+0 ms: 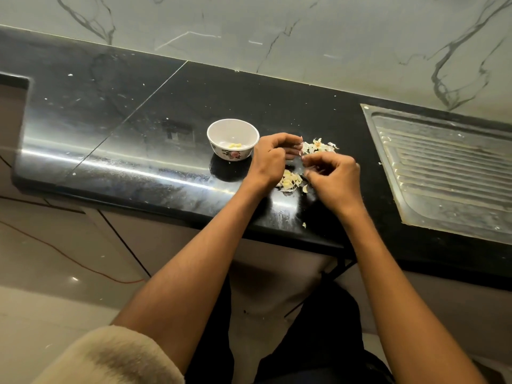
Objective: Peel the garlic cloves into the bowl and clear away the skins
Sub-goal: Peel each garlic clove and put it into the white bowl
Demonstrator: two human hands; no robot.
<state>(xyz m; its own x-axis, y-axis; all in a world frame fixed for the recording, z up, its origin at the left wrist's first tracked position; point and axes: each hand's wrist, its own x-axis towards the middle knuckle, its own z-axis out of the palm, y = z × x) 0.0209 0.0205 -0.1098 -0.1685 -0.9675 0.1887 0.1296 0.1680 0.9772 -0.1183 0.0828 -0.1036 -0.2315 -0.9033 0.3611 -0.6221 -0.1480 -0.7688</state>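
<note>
A small white bowl (233, 139) with flowers painted on its side sits on the black counter (138, 128). A few pale yellow peeled cloves (235, 145) lie at its bottom. Just right of the bowl, the left hand (273, 159) and the right hand (333, 178) are both curled, fingertips close together, pinching something too small to tell. Papery garlic skins (318, 145) lie beyond the hands, and more cloves and skins (289, 180) between them. A metal sink tray (448, 173) is far right.
</note>
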